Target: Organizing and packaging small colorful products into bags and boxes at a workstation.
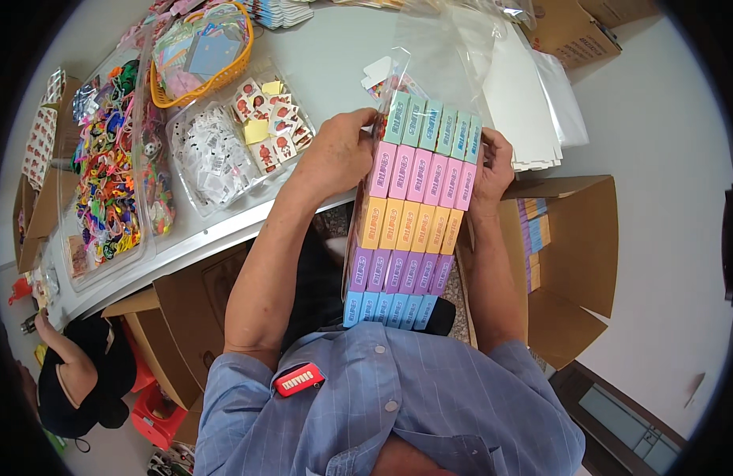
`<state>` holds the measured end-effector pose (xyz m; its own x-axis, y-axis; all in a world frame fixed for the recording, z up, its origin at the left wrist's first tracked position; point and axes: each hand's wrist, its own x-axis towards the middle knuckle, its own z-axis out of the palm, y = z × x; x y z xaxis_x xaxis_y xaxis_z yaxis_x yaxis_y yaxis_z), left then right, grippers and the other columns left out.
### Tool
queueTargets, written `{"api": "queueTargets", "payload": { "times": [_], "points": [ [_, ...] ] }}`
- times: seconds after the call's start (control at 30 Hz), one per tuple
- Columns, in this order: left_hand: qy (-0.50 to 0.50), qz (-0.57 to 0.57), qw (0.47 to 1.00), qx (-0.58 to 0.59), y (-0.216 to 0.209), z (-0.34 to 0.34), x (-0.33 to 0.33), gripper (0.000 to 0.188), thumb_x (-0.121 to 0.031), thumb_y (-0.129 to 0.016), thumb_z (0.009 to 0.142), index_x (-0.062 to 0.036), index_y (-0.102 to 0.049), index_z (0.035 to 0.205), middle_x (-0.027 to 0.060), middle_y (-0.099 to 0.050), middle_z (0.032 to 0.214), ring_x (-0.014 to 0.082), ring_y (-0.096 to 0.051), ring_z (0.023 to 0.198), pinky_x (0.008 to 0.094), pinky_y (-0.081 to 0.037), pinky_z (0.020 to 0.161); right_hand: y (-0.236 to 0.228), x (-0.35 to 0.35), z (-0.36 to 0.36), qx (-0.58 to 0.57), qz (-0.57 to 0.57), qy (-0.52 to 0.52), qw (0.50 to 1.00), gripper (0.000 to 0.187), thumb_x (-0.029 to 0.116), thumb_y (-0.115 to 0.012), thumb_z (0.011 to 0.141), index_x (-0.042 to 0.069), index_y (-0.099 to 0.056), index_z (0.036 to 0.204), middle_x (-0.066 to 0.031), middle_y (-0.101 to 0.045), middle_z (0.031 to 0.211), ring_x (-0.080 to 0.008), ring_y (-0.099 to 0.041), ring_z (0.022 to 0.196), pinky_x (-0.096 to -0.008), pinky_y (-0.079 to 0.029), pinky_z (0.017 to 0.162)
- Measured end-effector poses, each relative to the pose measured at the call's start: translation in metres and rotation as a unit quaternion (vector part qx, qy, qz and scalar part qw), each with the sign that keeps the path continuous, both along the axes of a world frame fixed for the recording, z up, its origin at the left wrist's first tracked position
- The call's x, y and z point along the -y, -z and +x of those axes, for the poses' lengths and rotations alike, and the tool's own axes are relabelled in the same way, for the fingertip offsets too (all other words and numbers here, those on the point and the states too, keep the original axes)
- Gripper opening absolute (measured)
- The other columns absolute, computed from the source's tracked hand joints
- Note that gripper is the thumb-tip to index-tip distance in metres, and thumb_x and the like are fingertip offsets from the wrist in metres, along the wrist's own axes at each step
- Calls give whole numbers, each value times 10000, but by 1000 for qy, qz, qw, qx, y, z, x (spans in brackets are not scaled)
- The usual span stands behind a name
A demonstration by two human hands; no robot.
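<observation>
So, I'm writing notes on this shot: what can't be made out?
In the head view:
Left hand: some fingertips, hidden behind the pack of coloured boxes.
The pack: its underside, facing away.
Carton at right: anything beneath its visible boxes, which cover it.
Fanned card stack: far end, cut off by the top edge.

My pale table (327,71) carries a clear tub of colourful trinkets (113,182) at ten o'clock, a yellow basket (246,55) and clear tray (206,208) at eleven, white sheets (529,103) at one.
</observation>
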<state>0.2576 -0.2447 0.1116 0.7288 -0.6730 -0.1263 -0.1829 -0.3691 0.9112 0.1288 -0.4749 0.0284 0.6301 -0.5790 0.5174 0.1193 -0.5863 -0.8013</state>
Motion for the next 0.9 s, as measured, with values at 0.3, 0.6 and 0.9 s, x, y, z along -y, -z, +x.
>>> {"api": "queueTargets", "payload": {
  "times": [0.3,0.6,0.9],
  "points": [
    [-117,-130,981,-82,44,-20,3,480,-133,-435,921,134,-549,1303,317,-678,1142,364,-667,1099,388,-477,985,16,4,16,-1,152,-57,987,249,49,-655,968,-1,-600,1206,-53,-683,1082,-121,-653,935,-274,-542,848],
    [-148,-166,954,-202,15,-35,8,534,-395,-472,1052,53,-605,1310,70,-667,1039,127,-587,929,265,-465,849,-12,0,13,-151,119,-44,980,187,95,-598,972,0,-680,1111,-61,-711,1008,-108,-639,897,-268,-530,775],
    [-166,-170,957,-165,54,-40,2,365,-165,-507,1001,83,-631,1239,158,-728,1068,187,-675,939,329,-517,852,17,-7,-2,-36,-134,32,990,232,84,-570,967,-1,-639,1171,-64,-646,982,-101,-576,890,-253,-468,733]
  ]
}}
